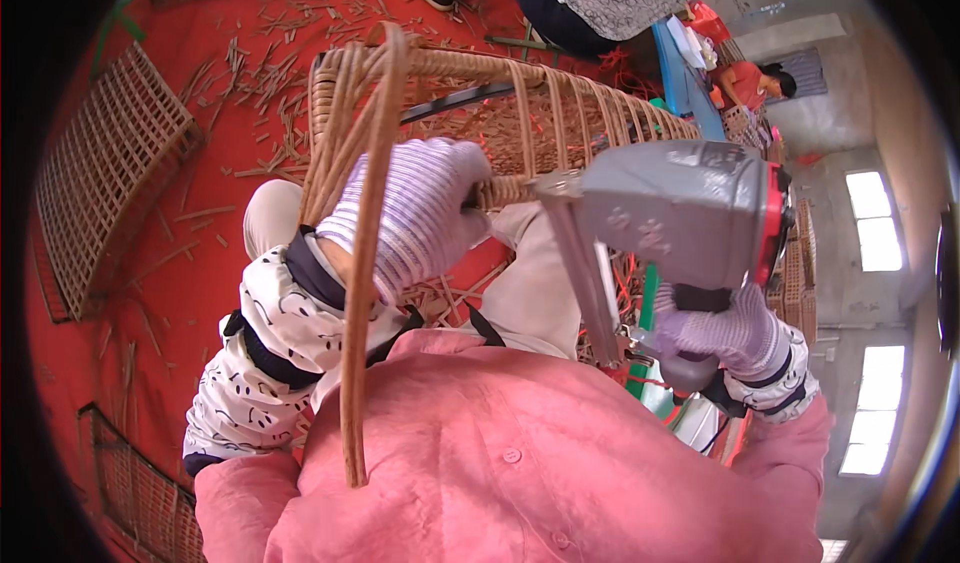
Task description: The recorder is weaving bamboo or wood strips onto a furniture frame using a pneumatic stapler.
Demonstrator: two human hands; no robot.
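My left hand (415,213), in a striped white glove, grips the wrapped rim of a rattan basket frame (520,113) lying across my lap. Several long loose rattan strands (365,263) bend from the frame over that hand and down past my pink shirt. My right hand (725,328), also gloved, holds the handle of a grey and red nail gun (680,213). The gun's nose touches the rim right beside my left fingers.
The red floor (200,163) is strewn with short rattan offcuts. A woven lattice panel (110,173) lies at the left, another (140,493) at the lower left. One person sits behind the frame (580,3); another in red (750,83) works at the far right.
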